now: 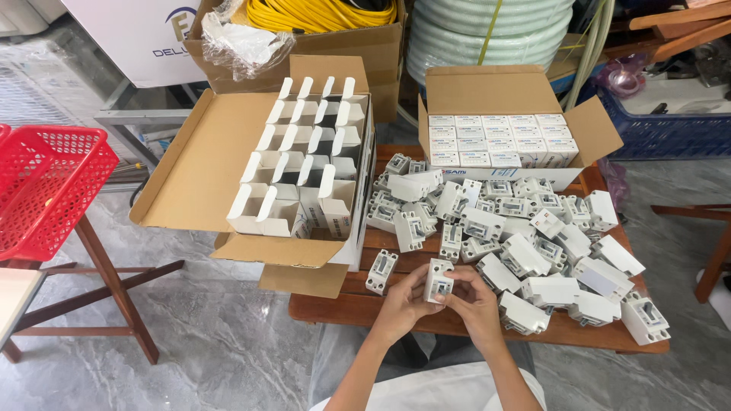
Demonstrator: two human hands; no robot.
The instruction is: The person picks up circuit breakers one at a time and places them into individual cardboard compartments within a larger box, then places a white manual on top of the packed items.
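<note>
Both hands, left hand and right hand, grasp one white breaker above the table's near edge; inspection appears underway; next, placement demands an empty carton slot.

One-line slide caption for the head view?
Both hands hold a white breaker beside a loose pile on a wooden table.

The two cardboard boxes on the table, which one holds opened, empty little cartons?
The left cardboard box: its small white cartons stand with flaps up. The right cardboard box holds closed packs in flat rows.
</note>
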